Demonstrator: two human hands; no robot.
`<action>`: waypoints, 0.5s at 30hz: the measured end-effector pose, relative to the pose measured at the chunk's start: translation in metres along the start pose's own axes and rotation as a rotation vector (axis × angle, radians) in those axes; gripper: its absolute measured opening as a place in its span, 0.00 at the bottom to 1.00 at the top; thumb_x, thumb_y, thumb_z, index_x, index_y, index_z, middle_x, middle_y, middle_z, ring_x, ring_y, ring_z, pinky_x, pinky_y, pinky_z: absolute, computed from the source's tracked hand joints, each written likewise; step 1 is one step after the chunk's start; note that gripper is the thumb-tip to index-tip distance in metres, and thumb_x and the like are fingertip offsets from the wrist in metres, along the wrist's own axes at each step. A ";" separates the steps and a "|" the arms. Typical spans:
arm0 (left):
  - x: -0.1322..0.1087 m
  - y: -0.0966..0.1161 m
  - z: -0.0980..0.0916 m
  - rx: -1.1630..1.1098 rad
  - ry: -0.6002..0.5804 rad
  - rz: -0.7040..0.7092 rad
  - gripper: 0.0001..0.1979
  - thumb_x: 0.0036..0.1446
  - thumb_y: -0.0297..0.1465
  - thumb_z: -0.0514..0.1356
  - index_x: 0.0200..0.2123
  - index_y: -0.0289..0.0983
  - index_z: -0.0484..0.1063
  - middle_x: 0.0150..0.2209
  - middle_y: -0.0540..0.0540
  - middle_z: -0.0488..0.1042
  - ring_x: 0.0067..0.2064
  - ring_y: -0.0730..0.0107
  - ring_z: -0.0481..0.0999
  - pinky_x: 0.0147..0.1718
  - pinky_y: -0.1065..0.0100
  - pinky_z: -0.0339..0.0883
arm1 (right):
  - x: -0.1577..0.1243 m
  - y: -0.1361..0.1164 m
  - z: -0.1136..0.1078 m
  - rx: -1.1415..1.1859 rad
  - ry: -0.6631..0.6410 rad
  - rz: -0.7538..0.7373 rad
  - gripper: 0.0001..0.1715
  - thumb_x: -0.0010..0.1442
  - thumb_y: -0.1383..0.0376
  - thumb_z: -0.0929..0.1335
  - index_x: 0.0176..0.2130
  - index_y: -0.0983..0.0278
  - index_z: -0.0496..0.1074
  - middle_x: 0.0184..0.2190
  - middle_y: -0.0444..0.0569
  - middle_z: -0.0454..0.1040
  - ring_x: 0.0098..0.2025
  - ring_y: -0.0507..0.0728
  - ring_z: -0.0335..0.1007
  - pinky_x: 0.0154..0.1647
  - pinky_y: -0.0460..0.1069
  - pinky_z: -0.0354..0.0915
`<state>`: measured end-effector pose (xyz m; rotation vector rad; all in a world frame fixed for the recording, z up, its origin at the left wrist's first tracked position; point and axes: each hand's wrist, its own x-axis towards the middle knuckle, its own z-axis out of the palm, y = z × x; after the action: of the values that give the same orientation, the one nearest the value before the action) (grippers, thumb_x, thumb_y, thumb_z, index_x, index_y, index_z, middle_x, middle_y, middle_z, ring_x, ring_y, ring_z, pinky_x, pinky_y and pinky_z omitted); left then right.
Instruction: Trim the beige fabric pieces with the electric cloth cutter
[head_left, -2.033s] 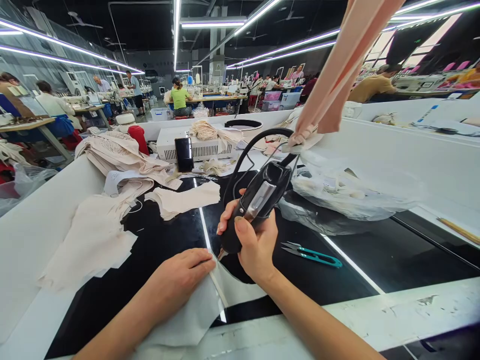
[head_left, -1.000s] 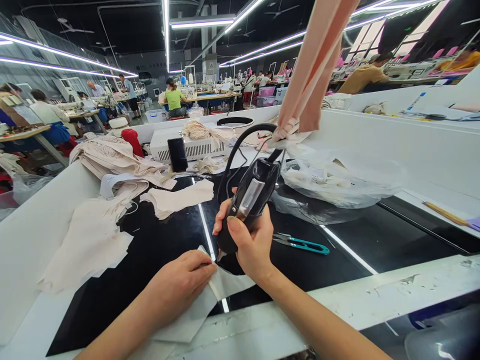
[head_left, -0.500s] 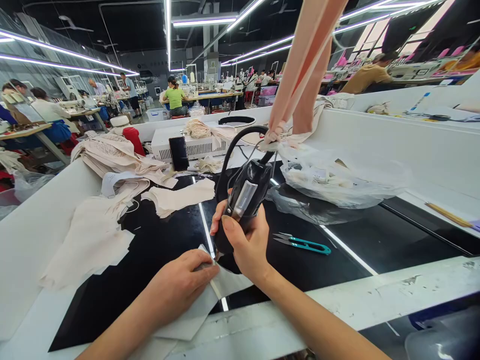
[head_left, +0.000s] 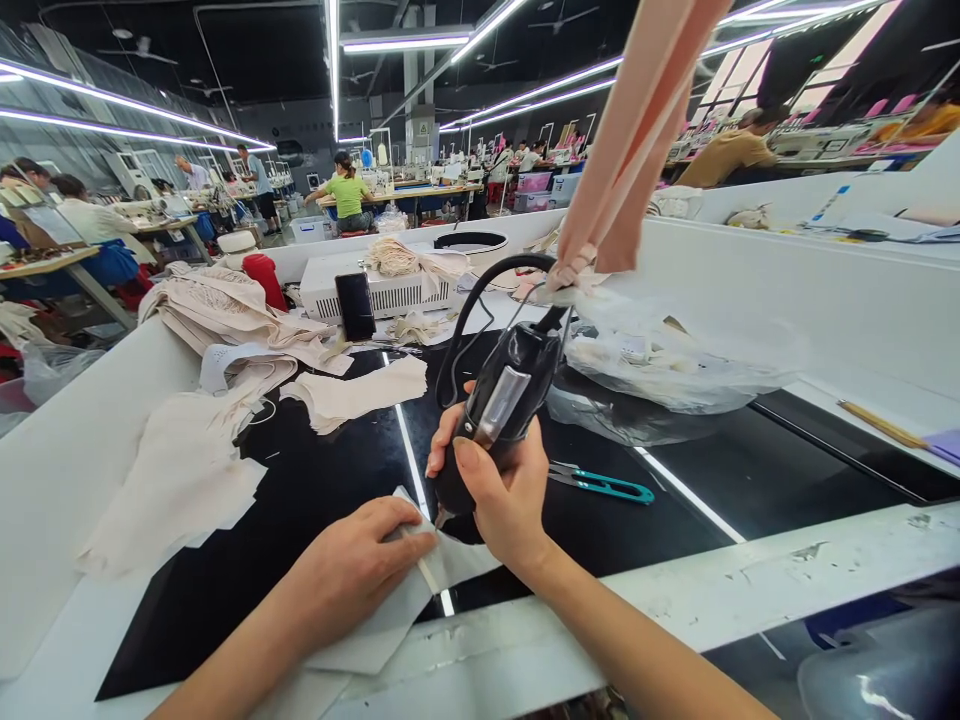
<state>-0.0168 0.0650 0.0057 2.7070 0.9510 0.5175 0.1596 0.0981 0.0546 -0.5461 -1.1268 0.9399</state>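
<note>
My right hand (head_left: 510,505) is wrapped round a black corded hand tool (head_left: 529,350) with a silvery plate on its side. It is held tilted, its narrow tip pointing down at the edge of a pale fabric piece (head_left: 386,635). Whether the tip touches the cloth I cannot tell. My left hand (head_left: 356,570) presses that cloth at the table's front edge, thumb and forefinger closed on it just left of the tip. The cloth's part under the palm is hidden. Teal thread snips (head_left: 615,487) lie to the right of my right hand.
Pale cut fabric pieces (head_left: 176,465) lie at the left on the black tabletop (head_left: 330,480). Behind stand a phone (head_left: 355,307) and a white vented box (head_left: 405,298). A clear plastic bag of scraps (head_left: 675,370) sits right. Pink fabric strips (head_left: 637,130) hang above, knotted near the tool's cable.
The upper end of the tool has leaned a little to the right, and the hanging pink strips have shifted with it. My left hand stays on the fabric.
</note>
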 end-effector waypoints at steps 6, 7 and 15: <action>0.002 0.001 -0.004 0.033 0.021 0.043 0.13 0.71 0.27 0.51 0.54 0.40 0.69 0.51 0.43 0.72 0.51 0.64 0.74 0.52 0.62 0.73 | 0.001 -0.009 -0.010 0.041 -0.025 -0.047 0.18 0.59 0.57 0.74 0.44 0.57 0.64 0.29 0.39 0.73 0.23 0.50 0.68 0.23 0.46 0.69; 0.002 0.001 -0.005 0.039 0.046 0.058 0.12 0.71 0.27 0.51 0.54 0.39 0.70 0.50 0.43 0.72 0.52 0.63 0.73 0.55 0.60 0.71 | 0.000 -0.011 -0.014 0.039 -0.022 -0.061 0.18 0.60 0.57 0.74 0.44 0.57 0.65 0.30 0.39 0.73 0.24 0.50 0.69 0.24 0.46 0.69; 0.016 0.022 0.002 0.022 0.146 0.111 0.10 0.71 0.25 0.51 0.48 0.34 0.71 0.45 0.41 0.74 0.45 0.63 0.76 0.46 0.63 0.76 | -0.007 -0.024 -0.033 -0.038 -0.007 -0.073 0.18 0.60 0.57 0.74 0.45 0.56 0.65 0.28 0.39 0.73 0.23 0.51 0.69 0.23 0.47 0.69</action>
<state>0.0083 0.0584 0.0148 2.7848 0.8485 0.7394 0.1979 0.0824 0.0575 -0.5288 -1.1654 0.8595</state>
